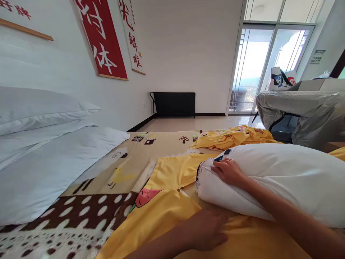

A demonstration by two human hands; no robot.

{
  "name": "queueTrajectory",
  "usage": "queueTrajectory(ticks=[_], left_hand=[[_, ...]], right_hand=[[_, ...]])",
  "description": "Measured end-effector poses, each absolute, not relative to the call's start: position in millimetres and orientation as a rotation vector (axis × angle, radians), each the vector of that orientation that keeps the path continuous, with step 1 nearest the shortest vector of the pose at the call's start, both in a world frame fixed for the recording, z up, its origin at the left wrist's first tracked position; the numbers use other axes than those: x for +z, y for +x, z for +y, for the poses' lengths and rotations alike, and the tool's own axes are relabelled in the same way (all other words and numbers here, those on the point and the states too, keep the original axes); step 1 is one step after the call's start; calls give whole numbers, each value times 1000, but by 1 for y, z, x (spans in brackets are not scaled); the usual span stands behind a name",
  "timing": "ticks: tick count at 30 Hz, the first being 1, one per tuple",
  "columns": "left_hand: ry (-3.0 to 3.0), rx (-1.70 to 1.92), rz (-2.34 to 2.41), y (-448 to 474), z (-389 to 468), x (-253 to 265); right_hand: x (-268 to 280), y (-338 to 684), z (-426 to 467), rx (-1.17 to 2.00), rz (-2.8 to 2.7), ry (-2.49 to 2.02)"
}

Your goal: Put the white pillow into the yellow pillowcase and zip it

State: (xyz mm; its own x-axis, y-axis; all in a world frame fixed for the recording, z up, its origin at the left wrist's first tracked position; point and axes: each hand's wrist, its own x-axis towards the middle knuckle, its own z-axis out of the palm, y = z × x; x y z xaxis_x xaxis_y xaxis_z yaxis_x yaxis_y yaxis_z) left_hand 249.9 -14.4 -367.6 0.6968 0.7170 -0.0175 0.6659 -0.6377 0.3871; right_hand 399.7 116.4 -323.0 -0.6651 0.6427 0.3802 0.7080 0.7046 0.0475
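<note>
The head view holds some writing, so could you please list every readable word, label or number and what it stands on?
"体": red scroll; the character above is unclear.
"解难": white scroll; above it probably "光", smaller writing unreadable.
"牌": far-left hanging; the character before it is partly cut off.
Wall notice: too small.
Printed bag: unclear.
Dark tag on the white pillow: too small.

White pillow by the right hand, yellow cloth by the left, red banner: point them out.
White pillow (287, 171), head view: its upper side.
Yellow cloth (164, 214), head view: its left part.
Red banner (104, 40), head view: its visible middle.
</note>
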Motion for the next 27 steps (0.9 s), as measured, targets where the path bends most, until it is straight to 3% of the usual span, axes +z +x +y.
queueTrajectory(ticks=[9, 27], left_hand=[[2710, -119, 1730, 178, 54, -369], [2715, 48, 1849, 175, 86, -396]], right_hand=[[-320, 403, 111, -261, -2551, -1068], [-294, 369, 117, -332, -2352, -976]])
